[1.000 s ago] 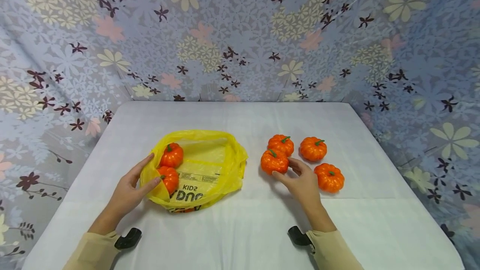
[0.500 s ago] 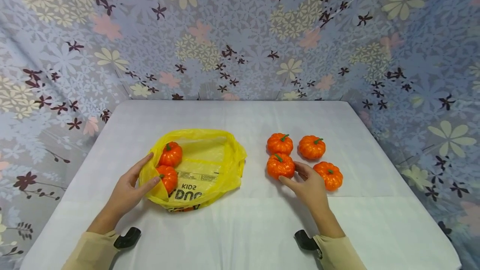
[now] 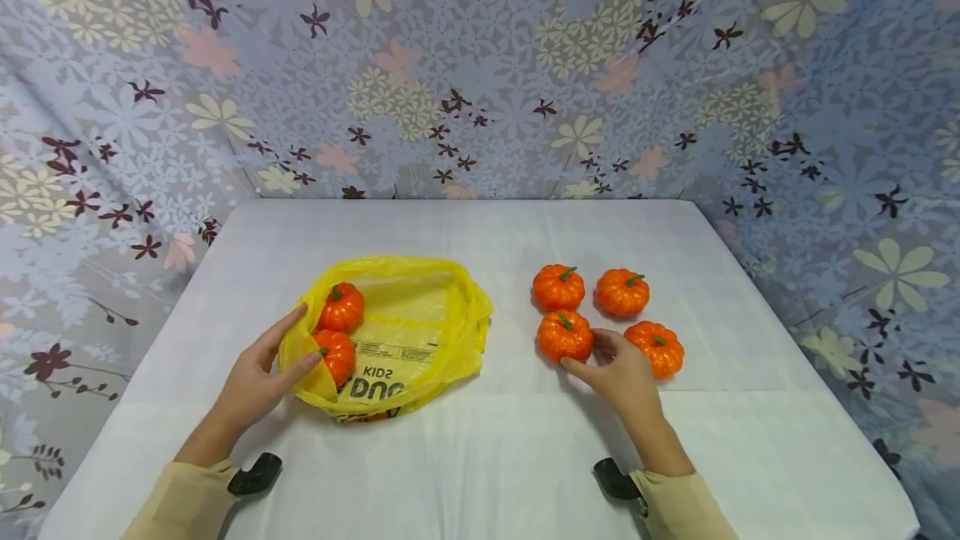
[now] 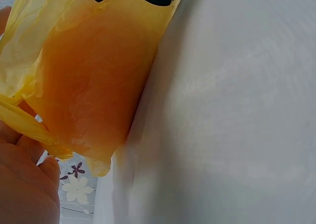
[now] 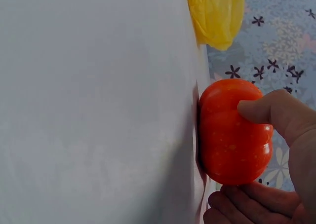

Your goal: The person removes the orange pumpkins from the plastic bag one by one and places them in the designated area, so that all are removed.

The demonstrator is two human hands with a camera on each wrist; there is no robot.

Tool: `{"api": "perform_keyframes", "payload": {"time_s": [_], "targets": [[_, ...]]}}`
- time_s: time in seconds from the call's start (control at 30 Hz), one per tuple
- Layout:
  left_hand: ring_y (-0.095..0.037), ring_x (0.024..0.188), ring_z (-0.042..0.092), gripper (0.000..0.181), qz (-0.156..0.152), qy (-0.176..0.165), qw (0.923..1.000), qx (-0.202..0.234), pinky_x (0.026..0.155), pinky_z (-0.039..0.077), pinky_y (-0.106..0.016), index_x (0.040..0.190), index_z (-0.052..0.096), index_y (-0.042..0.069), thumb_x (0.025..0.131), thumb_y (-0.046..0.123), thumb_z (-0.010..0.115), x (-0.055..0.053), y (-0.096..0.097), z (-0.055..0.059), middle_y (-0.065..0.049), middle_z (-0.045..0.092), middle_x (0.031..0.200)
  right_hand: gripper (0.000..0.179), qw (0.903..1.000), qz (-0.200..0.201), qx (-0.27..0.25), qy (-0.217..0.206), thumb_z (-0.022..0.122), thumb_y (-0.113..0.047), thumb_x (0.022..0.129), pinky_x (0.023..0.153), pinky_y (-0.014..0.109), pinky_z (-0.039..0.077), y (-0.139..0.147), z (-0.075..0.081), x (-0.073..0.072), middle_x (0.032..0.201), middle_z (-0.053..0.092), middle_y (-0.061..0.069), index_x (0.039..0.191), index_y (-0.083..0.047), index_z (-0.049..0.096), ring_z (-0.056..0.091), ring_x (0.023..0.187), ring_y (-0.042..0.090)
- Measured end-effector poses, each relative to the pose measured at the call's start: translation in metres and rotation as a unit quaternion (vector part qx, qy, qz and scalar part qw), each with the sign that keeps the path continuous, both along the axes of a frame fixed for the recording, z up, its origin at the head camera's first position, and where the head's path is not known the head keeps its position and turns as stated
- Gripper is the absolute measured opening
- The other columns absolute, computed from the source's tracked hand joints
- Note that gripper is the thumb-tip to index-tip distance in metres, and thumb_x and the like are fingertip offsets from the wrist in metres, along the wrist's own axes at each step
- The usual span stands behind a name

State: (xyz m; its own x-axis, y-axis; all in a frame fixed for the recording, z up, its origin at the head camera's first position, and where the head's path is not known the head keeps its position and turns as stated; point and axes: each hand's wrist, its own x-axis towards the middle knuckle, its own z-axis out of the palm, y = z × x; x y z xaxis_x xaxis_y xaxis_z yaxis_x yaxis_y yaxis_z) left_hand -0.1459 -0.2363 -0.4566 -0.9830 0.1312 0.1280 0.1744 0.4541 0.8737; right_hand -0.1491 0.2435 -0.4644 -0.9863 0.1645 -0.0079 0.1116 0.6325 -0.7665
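Observation:
My right hand (image 3: pixel 624 375) holds a small orange pumpkin (image 3: pixel 564 337) with a green stem. Its thumb lies on the near side and the fingers reach round the right; in the right wrist view the pumpkin (image 5: pixel 233 135) sits right at the white table surface. My left hand (image 3: pixel 253 380) grips the left rim of a yellow plastic bag (image 3: pixel 468 307), thumb inside the opening and fingers outside. Two pumpkins lie in the bag at its left, one behind (image 3: pixel 345 307) and one in front (image 3: pixel 335 357). The left wrist view shows an orange shape through the bag film (image 4: pixel 94 81).
Three more pumpkins stand by the right hand: one directly behind the held pumpkin (image 3: pixel 558 287), one at back right (image 3: pixel 622 293) and one beside the knuckles (image 3: pixel 658 348). A white cloth (image 3: pixel 480 465) covers the table. Floral fabric (image 3: pixel 480 65) hangs behind and at both sides.
My right hand has moved right and toward me with its pumpkin, which comes down in front of the rear one. My left hand and the bag stay put.

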Motion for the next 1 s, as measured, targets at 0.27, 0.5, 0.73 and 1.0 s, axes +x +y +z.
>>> {"api": "perform_keyframes", "payload": {"time_s": [0.27,0.5,0.73,1.0], "targets": [[-0.04,0.149,0.019,0.072,0.001,0.0,1.0,-0.001,0.115,0.017,-0.067,0.158,0.033,0.007,0.097,0.023,0.069,-0.001,0.0,-0.001,-0.016,0.029,0.162,0.075,0.9999,0.007,0.01,0.009,0.086,-0.027,0.08,0.104,0.049,0.048,-0.001,-0.002,0.0,0.132,0.06,0.025,0.138,0.007,0.052,0.057,0.122,0.038],[-0.039,0.15,0.018,0.072,-0.006,0.002,0.9999,0.012,0.115,0.016,-0.066,0.158,0.033,0.007,0.097,0.021,0.069,-0.003,-0.001,-0.003,-0.014,0.029,0.162,0.084,0.9981,0.003,-0.002,0.061,0.089,-0.026,0.077,0.11,0.053,0.04,-0.005,0.005,0.0,0.143,0.05,0.023,0.144,0.003,0.048,0.047,0.13,0.04],[-0.038,0.15,0.019,0.072,-0.004,0.005,1.0,0.006,0.116,0.017,-0.066,0.158,0.033,0.007,0.097,0.022,0.069,-0.004,-0.001,-0.002,-0.014,0.029,0.162,0.084,0.9946,-0.006,0.012,0.103,0.091,-0.03,0.075,0.108,0.056,0.04,-0.011,0.019,-0.001,0.143,0.051,0.017,0.143,-0.002,0.051,0.045,0.13,0.035],[-0.038,0.15,0.019,0.072,-0.003,0.0,1.0,0.006,0.115,0.018,-0.067,0.158,0.034,0.009,0.096,0.022,0.07,-0.003,-0.001,-0.002,-0.013,0.029,0.162,0.089,0.9946,0.0,0.027,0.1,0.091,-0.044,0.072,0.111,0.057,0.037,-0.028,0.03,-0.004,0.149,0.045,0.013,0.142,-0.007,0.052,0.041,0.137,0.033]]}}
